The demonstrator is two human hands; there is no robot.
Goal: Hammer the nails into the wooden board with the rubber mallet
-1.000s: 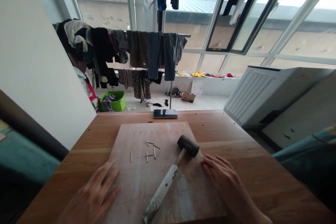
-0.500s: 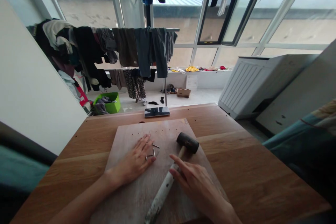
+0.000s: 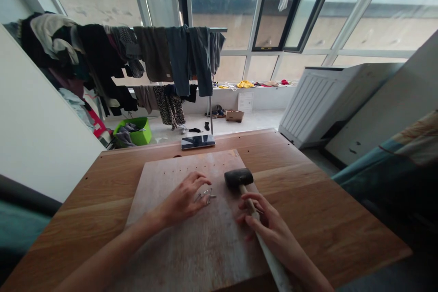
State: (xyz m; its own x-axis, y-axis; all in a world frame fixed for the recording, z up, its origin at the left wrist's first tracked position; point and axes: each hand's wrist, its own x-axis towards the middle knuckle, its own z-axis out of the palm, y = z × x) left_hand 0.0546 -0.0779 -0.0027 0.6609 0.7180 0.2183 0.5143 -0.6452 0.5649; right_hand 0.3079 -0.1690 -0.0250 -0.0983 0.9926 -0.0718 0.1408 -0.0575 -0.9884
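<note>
gripping the mallet [image 3: 239, 178] now, right hand [image 3: 267, 228] has closed.

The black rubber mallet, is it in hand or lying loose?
In hand: the right hand is closed around the pale handle of the black rubber mallet. Whether its head touches the wooden board: cannot tell.

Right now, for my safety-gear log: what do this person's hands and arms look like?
Both are bare: the left hand and right hand wear no gloves, and no ring, watch or bracelet shows. The forearms are uncovered to the picture's edge, no sleeve in view.
</note>
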